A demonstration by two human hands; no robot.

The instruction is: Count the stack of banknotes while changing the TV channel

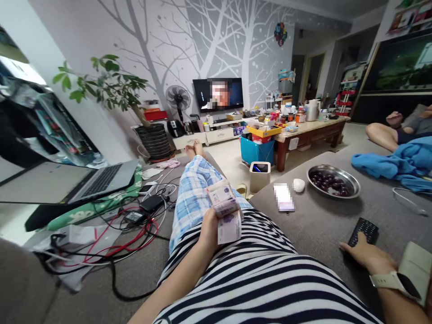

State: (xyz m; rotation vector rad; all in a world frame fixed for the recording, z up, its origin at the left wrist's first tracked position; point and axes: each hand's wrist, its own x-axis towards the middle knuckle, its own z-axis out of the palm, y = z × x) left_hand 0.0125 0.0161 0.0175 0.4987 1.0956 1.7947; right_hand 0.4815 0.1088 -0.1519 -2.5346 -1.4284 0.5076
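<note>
Right hand (366,255): lay flat on sofa (324,225), fingers loosely extended, tips touching remote (363,231). Left hand (209,227): rested over lap, fingers clamped round banknote wad (225,208). Beyond: fruit bowl (333,180), laptop (84,182), cables (135,229), television (218,93).

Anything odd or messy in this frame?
Yes: a loose tangle of red and black cables sprawls over the sofa beside the laptop. The left hand holds a banknote wad; the right hand touches a remote.
</note>
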